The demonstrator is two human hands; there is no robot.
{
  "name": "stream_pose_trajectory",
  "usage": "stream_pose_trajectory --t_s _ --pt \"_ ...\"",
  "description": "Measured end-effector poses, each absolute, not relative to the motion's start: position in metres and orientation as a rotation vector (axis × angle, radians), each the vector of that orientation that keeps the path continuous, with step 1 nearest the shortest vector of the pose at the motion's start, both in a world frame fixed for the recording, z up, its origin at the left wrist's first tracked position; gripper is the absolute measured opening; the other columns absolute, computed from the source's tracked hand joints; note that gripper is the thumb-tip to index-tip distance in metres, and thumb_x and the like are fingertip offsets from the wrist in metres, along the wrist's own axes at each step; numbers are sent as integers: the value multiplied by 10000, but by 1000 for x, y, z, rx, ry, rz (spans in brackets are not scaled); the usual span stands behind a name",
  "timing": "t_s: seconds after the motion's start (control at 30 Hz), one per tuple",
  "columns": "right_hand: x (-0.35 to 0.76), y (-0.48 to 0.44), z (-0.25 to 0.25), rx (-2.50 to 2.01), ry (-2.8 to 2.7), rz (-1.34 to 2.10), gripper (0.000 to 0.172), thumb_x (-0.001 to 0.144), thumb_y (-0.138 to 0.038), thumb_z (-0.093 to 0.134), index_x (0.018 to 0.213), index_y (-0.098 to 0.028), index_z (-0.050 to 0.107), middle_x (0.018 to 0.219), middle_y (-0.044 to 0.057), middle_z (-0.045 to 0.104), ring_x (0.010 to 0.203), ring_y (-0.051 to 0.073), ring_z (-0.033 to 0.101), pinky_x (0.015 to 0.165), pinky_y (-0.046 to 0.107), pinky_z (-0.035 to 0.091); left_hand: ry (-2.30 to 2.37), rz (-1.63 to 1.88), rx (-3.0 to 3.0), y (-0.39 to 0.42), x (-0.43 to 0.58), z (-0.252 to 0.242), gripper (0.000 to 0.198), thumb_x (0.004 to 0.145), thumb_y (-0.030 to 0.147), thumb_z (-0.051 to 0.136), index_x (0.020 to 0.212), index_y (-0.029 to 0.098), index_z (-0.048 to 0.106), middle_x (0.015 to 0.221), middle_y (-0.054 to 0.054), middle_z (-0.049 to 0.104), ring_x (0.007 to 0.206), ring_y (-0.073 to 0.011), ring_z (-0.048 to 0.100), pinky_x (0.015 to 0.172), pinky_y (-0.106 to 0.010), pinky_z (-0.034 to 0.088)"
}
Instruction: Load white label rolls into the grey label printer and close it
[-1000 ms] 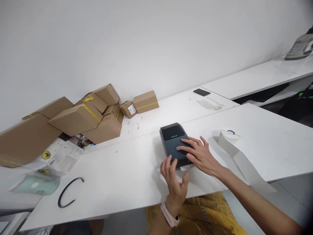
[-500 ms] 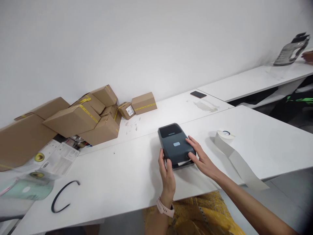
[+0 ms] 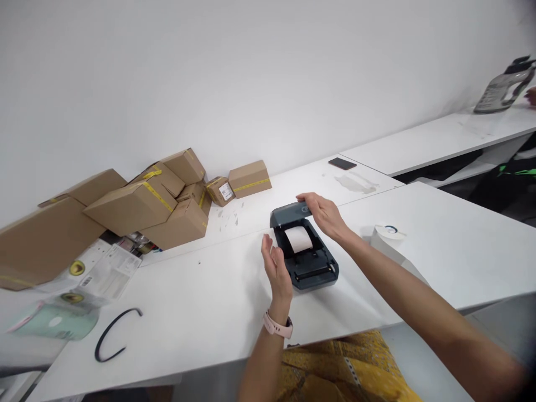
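A dark label printer (image 3: 316, 273) sits on the white table with its lid (image 3: 288, 213) raised, hinged at the far side. Inside it is a white paper roll (image 3: 298, 239), and a roller bar (image 3: 314, 273) crosses the near end. My right hand (image 3: 324, 215) has its fingers wrapped over the lid's edge. Along the printer's left side, my left hand (image 3: 277, 271) stands with fingers stretched out, close to the casing; whether it touches is unclear. To the right lies another label roll (image 3: 389, 232) with a loose strip trailing towards me, partly hidden behind my right forearm.
Cardboard boxes (image 3: 129, 206) are piled at the back left, with a smaller box (image 3: 250, 178) beside them. A phone (image 3: 342, 163) lies at the back. At front left are a black headband (image 3: 109, 332) and a green pouch (image 3: 62, 322). A jug (image 3: 502, 89) stands far right near a person's hand.
The printer's lid has gone from closed to raised, showing the roll inside. My right hand has moved up and away from me with the lid. My left hand has shifted slightly left.
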State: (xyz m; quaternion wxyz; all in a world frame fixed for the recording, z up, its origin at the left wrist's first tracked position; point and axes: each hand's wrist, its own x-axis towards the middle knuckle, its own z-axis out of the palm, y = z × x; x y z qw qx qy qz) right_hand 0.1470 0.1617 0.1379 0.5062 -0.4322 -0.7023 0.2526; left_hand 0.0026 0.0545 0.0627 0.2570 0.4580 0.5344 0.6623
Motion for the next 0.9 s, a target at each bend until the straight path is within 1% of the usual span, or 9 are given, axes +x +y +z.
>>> stream_pose_trajectory --t_s 0.07,0.2,0.37,0.47,0.57,0.67,0.73,0.83,0.9 --pt "140 181 151 -1127 -1641 629 655 931 -690 223 990 -262 715 1045 26 720 1018 261 616 908 404 437 1524 1673 1271 54 0 43 571 944 426 473 1467 249 326 1507 -109 405 1400 -230 375 1149 -404 320" --pt "125 225 174 -1263 -1581 660 801 862 -796 187 871 -209 732 980 79 709 1004 308 601 913 443 411 1661 1444 1492 52 -1 15 549 854 277 585 1384 222 452 1504 -106 404 1432 -254 303 1182 -461 248" --pt "111 268 193 -1361 -1551 777 787 866 -786 210 845 -176 705 985 118 677 1047 338 585 943 475 387 1663 1411 1503 50 3 9 581 853 220 553 1416 224 409 1534 -95 358 1440 -234 284 1184 -445 248" --pt "118 273 179 -1251 -1372 771 721 904 -719 198 1008 -182 666 1043 110 678 1045 289 599 916 427 425 1661 1416 1496 49 3 10 573 850 220 558 1406 229 421 1533 -89 361 1435 -234 291 1183 -439 245" --pt "135 253 134 -1280 -1195 661 646 948 -591 138 1139 -177 596 1048 111 689 965 242 631 848 395 468 1667 1429 1475 48 3 9 528 854 232 560 1371 235 456 1533 -86 361 1424 -237 312 1170 -430 268" --pt "147 219 81 -1406 -1401 723 544 924 -557 269 1086 -180 627 910 98 726 916 268 647 846 444 468 1667 1466 1447 49 4 7 521 851 222 560 1361 222 456 1523 -100 371 1414 -240 329 1162 -420 282" --pt "146 200 60 -1398 -1505 773 504 891 -563 383 1155 -206 622 853 66 743 944 289 656 907 489 444 1674 1478 1449 49 5 6 526 847 214 560 1361 210 450 1518 -109 376 1407 -242 336 1159 -421 285" --pt "139 181 56 -1287 -1553 927 636 909 -613 338 1411 -236 440 1001 52 752 1165 298 584 1050 519 345 1691 1458 1452 48 6 7 553 843 211 561 1379 195 428 1521 -114 371 1407 -240 332 1163 -411 277" --pt "141 173 64 -1124 -1493 1185 726 929 -657 213 1511 -227 270 1077 54 737 1192 284 574 1050 489 364 1698 1431 1426 47 5 9 627 843 214 563 1437 194 362 1524 -116 365 1409 -233 332 1160 -391 288"
